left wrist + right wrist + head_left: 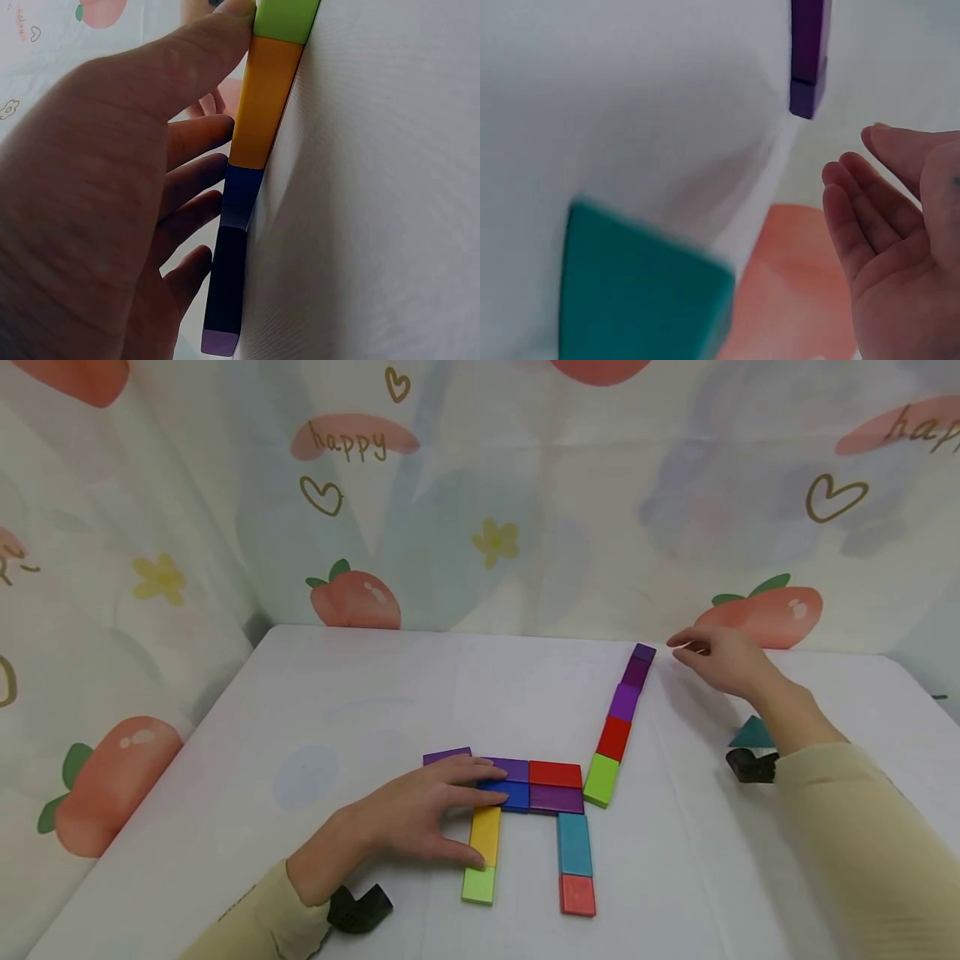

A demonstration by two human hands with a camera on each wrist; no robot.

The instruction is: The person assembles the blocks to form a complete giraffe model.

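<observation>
Over the left part of a flat figure of coloured blocks lies my left hand (pixel 416 810), fingers spread. Its fingertips are at the blue block (pixel 513 796), and its thumb is by the yellow block (pixel 486 835). In the left wrist view the thumb tip meets the light green block (pixel 285 19). My right hand (pixel 727 664) hovers beyond the top of a slanting row, fingers loosely bent and holding nothing. A small dark purple block (pixel 642 652) ends that row, apart from the hand. Lower in the row are a red block (pixel 614 738) and a lime block (pixel 602 781).
A teal triangular block (pixel 752 732) lies under the right forearm, partly hidden. Teal (pixel 575 843) and coral (pixel 577 895) blocks form a leg-like strip at the front. The white table (pixel 360 685) meets a printed curtain (pixel 480 468) behind.
</observation>
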